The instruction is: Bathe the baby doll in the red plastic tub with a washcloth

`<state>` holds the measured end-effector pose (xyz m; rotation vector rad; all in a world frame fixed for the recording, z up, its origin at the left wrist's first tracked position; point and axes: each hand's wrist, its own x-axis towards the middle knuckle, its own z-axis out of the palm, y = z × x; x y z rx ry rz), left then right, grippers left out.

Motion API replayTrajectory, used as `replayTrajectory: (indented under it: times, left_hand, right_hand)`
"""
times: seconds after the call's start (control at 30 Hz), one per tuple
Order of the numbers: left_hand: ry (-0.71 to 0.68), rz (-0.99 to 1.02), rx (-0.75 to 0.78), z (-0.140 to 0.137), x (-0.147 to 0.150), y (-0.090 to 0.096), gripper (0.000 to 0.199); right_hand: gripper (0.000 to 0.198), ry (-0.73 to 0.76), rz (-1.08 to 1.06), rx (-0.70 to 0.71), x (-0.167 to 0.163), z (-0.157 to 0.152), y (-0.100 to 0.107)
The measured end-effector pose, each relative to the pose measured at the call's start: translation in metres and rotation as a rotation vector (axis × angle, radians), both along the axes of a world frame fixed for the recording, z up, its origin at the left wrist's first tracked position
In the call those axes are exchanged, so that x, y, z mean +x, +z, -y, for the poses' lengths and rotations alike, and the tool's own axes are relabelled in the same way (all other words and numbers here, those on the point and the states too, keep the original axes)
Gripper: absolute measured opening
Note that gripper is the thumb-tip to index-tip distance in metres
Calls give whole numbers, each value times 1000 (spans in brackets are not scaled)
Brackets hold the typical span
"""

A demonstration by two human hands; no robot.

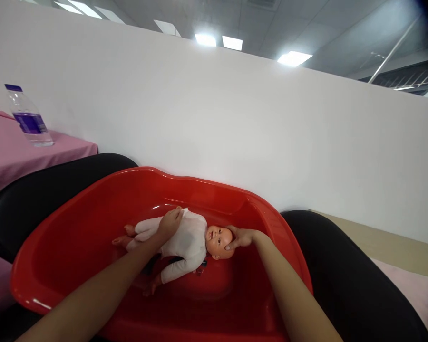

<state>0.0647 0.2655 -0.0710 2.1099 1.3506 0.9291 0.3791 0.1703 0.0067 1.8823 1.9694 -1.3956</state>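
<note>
Resting in red tub (92, 213), white wall (235, 123) behind

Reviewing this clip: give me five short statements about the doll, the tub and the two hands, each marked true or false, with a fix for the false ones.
1. The baby doll lies inside the red plastic tub. True.
2. The right hand cups the doll's head. True.
3. The left hand holds the water bottle. False: it rests on the doll's body; the bottle stands apart on the pink tablecloth.
4. The doll wears a blue outfit. False: the outfit is white.
5. The doll lies face up. True.
</note>
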Motion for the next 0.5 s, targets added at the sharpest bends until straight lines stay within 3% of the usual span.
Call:
replayTrajectory:
  times: [0.13,0.2,0.3,0.5]
  left_hand:
    - [-337,-57,46,19,24,-10,43]
    - [-424,-170,76,27,30,-19,42]
    - [-420,-285,108,28,30,-28,45]
    - [-294,-249,55,4,11,-30,48]
  right_hand:
    - [115,-16,-8,-1,2,-2,-6]
    - [114,-36,-42,-6,4,-3,-11]
    - [114,-65,-93,-9,4,-3,-14]
    - [116,-43,-23,-33,1,-2,-4]
